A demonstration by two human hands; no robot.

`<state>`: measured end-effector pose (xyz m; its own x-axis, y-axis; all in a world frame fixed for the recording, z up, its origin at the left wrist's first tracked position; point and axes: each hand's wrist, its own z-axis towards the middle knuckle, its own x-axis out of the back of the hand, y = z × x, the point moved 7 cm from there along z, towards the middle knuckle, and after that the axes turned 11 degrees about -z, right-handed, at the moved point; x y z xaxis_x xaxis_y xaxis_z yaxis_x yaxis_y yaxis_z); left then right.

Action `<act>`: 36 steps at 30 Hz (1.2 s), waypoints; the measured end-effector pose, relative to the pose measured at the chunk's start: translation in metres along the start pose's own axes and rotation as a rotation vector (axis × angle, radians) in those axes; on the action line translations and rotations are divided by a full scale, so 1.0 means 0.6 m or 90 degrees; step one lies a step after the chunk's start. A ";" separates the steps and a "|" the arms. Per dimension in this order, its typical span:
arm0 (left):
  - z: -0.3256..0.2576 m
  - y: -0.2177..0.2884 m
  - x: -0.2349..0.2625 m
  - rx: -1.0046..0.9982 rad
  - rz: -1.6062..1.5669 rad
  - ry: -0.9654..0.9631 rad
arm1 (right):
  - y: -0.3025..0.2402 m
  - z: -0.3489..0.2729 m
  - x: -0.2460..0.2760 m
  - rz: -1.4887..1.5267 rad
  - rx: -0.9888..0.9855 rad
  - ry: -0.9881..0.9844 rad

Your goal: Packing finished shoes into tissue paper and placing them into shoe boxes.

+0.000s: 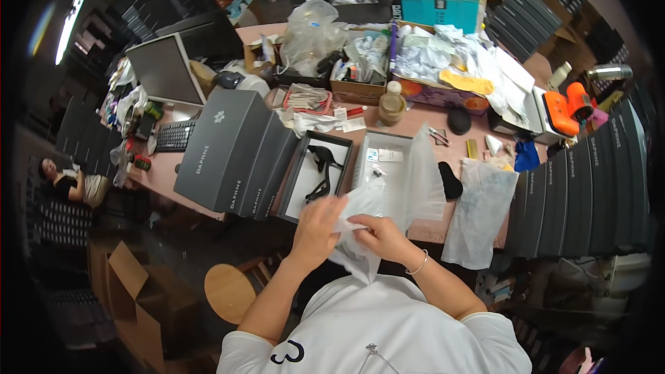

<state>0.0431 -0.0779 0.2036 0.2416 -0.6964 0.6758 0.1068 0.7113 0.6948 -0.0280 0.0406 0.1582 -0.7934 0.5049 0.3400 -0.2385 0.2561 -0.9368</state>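
Observation:
Both my hands hold a crumpled sheet of white tissue paper (pixel 360 204) close to my chest, at the near edge of the pink table (pixel 409 125). My left hand (pixel 317 221) grips its left side and my right hand (pixel 377 234), with a thin bracelet on the wrist, pinches its lower part. Just beyond my hands lie two open grey shoe boxes. The left open box (pixel 305 149) holds a black sandal (pixel 322 166) on white lining. The right open box (pixel 367 149) has translucent paper (pixel 422 173) standing up in it.
Two closed grey shoe boxes (pixel 225 145) lie left of the open ones. A stack of dark boxes (pixel 589 187) fills the right. A monitor (pixel 163 69), keyboard (pixel 173 135), bottle (pixel 392 104), cardboard boxes of clutter and an orange tool (pixel 568 111) crowd the table. A wooden stool (pixel 228 291) stands below. A person sits far left (pixel 69 180).

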 end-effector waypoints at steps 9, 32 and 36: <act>-0.174 -0.111 -0.040 0.391 -0.382 -0.101 | 0.037 0.232 -0.020 -0.481 0.093 -0.118; -0.040 -0.152 -0.133 0.474 -1.137 0.041 | -0.050 0.098 0.020 -0.545 0.189 -0.331; -0.007 -0.151 -0.068 0.451 -0.778 0.015 | 0.003 0.011 0.091 -0.160 -0.086 -0.259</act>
<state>0.0280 -0.1135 0.1123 0.3668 -0.8232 -0.4333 -0.2405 -0.5339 0.8107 -0.0754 0.0634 0.1744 -0.8812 0.0580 0.4692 -0.3975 0.4464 -0.8017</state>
